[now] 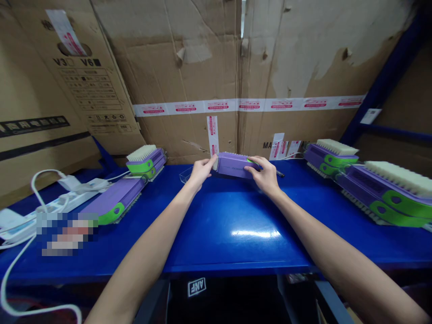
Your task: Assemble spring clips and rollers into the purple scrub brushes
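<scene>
Above the far middle of the blue table I hold a purple block-shaped brush, tilted, with a bit of green near its right end. My left hand grips its left end, thumb and fingers closed on the edge. At the other end my right hand is closed on it, thumb in front and fingers over the top. A thin row of pale bristles shows along its upper edge. A clear plastic piece lies by my left hand, and a small dark stick lies beside my right.
More purple and green brushes with cream bristles lie on the left and are stacked on the right. A white power strip with cables spreads over the left side. Cardboard walls the back; a blue post slants at right.
</scene>
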The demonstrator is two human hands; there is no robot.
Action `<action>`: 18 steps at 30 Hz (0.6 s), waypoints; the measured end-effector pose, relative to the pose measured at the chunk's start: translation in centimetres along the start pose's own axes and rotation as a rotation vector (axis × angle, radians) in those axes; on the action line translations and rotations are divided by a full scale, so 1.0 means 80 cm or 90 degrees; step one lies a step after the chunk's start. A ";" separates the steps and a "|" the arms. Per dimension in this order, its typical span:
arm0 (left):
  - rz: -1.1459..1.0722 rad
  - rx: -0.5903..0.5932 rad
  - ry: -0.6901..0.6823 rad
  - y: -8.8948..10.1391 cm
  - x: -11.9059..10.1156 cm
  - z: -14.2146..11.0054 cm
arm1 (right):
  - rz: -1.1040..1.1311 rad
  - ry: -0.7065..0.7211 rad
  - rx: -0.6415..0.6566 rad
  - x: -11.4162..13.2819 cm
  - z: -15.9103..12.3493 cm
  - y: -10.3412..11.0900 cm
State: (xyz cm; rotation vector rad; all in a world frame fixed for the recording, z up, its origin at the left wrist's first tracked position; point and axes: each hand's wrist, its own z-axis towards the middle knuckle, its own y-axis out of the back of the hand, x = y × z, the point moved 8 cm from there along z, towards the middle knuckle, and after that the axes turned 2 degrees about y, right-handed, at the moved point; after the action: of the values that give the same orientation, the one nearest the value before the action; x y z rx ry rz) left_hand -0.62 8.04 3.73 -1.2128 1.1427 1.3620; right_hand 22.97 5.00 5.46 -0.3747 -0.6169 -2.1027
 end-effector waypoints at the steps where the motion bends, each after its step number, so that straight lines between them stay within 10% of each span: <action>1: -0.015 -0.043 -0.037 0.006 -0.007 0.000 | -0.007 -0.003 -0.014 -0.002 0.001 0.003; 8: -0.047 -0.155 -0.140 0.039 -0.020 0.013 | -0.025 -0.012 -0.032 -0.010 0.003 0.010; 18: 0.658 -0.329 -0.211 0.099 -0.020 0.017 | -0.026 -0.014 0.028 -0.008 -0.002 -0.004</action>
State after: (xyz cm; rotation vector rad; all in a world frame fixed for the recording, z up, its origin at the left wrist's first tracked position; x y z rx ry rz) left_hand -8.55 8.40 5.82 -0.6319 1.2521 2.6457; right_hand 23.06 5.51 4.96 -0.3633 -0.6880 -2.1229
